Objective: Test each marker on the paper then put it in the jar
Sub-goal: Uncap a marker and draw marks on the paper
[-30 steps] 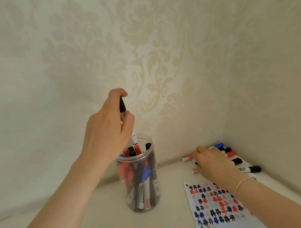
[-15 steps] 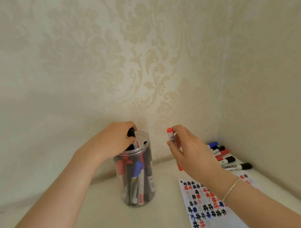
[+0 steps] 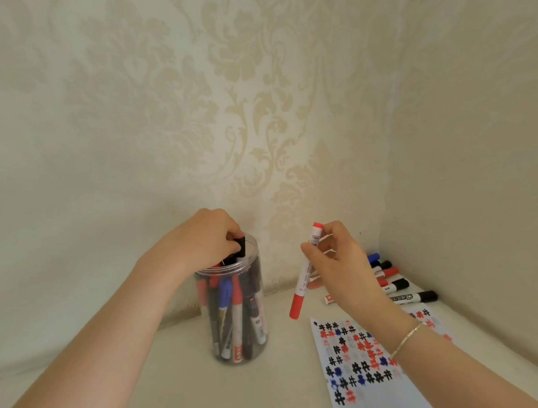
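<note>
A red marker (image 3: 305, 271) hangs nearly upright at centre right of the frame, cap down, pinched by the right hand (image 3: 340, 268) above the marked paper (image 3: 371, 368). At lower centre, the left hand (image 3: 202, 239) grips a black marker (image 3: 240, 249) at the mouth of the clear jar (image 3: 235, 312), already crowded with markers. More loose markers (image 3: 395, 281) lie in the corner at right.

Wallpaper (image 3: 242, 98) was cream damask; paper (image 3: 359, 368) bore black, red and blue hash marks; held marker (image 3: 305, 272) was white with red cap.

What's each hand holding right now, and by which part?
Left hand: black marker by its top end, at the jar mouth. Right hand: red marker, gripped on its upper barrel.
</note>
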`<state>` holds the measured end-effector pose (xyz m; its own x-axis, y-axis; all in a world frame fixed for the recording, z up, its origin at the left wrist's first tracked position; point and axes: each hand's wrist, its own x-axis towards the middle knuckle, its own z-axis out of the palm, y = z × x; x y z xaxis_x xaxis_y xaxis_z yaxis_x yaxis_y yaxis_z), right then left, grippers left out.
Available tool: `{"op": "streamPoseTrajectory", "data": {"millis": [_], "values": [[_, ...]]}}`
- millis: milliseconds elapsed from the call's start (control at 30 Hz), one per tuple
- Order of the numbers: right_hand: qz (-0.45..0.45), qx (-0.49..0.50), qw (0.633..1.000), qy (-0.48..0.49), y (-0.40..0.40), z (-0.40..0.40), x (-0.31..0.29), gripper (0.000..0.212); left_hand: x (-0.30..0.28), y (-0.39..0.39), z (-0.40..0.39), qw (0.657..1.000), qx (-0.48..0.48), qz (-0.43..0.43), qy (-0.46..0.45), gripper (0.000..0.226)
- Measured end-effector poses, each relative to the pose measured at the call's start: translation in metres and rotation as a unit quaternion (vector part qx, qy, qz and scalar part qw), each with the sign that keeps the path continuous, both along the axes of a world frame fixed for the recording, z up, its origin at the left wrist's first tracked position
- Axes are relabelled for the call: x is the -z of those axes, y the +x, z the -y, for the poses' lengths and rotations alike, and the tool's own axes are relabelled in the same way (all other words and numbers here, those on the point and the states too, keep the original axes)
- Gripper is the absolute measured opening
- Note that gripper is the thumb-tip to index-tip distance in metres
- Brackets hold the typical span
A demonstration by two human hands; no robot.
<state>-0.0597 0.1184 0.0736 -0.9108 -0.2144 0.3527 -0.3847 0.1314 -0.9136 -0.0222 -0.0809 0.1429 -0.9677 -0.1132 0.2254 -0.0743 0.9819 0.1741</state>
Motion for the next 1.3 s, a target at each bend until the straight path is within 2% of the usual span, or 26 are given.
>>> {"op": "streamPoseTrajectory", "data": {"millis": [167,300,367,433,467,500,567,633,667,733,833,933,1167,1233,1300], "values": [[0.036,0.003,0.998,-0.047,0.002,-0.002,-0.009,0.014,0.003,-0.003,-0.013,0.997,-0.008,0.056,-0.061,0.022],[0.034,0.021,0.998,-0.043,0.005,-0.006,-0.012,0.015,0.013,-0.001,-0.011,0.998,-0.020,0.061,-0.006,0.023],[0.042,0.025,0.997,-0.058,0.005,-0.008,-0.013,0.015,0.012,0.004,-0.014,0.999,-0.031,-0.013,-0.011,0.023],[0.053,0.034,0.995,-0.080,0.006,-0.011,-0.014,0.014,0.010,0.015,-0.033,0.982,-0.022,-0.184,-0.034,0.024],[0.056,0.040,0.993,-0.095,0.006,-0.013,-0.015,0.014,0.009,0.024,-0.048,0.971,0.017,-0.238,-0.025,0.026],[0.056,0.047,0.991,-0.110,0.006,-0.015,-0.016,0.015,0.010,0.033,-0.063,0.970,0.065,-0.233,-0.009,0.030],[0.051,0.065,0.987,-0.138,0.005,-0.016,-0.017,0.015,0.025,0.035,-0.086,0.986,0.129,-0.108,0.021,0.042],[0.055,0.080,0.979,-0.177,0.005,-0.018,-0.018,0.014,0.044,0.025,-0.095,0.982,0.163,0.019,0.089,0.033],[0.063,0.078,0.976,-0.192,0.006,-0.020,-0.019,0.014,0.051,0.020,-0.096,0.971,0.175,0.038,0.158,0.026],[0.091,0.033,0.979,-0.182,0.007,-0.026,-0.019,0.022,0.059,0.013,-0.094,0.947,0.195,0.033,0.254,0.018],[0.132,-0.089,0.981,-0.108,0.007,-0.035,-0.013,0.034,0.067,0.012,-0.098,0.919,0.245,0.053,0.304,0.013],[0.151,-0.140,0.978,-0.039,0.007,-0.047,-0.010,0.027,0.069,0.017,-0.105,0.883,0.290,0.094,0.357,0.018],[0.188,-0.210,0.959,-0.024,0.003,-0.070,-0.011,0.022,0.075,0.017,-0.115,0.819,0.325,0.148,0.449,0.020],[0.182,-0.217,0.959,-0.025,0.004,-0.078,-0.011,0.020,0.080,0.018,-0.115,0.838,0.318,0.149,0.418,0.021],[0.176,-0.180,0.966,-0.064,0.004,-0.087,-0.008,0.022,0.086,0.015,-0.111,0.885,0.274,0.146,0.347,0.044]]}}
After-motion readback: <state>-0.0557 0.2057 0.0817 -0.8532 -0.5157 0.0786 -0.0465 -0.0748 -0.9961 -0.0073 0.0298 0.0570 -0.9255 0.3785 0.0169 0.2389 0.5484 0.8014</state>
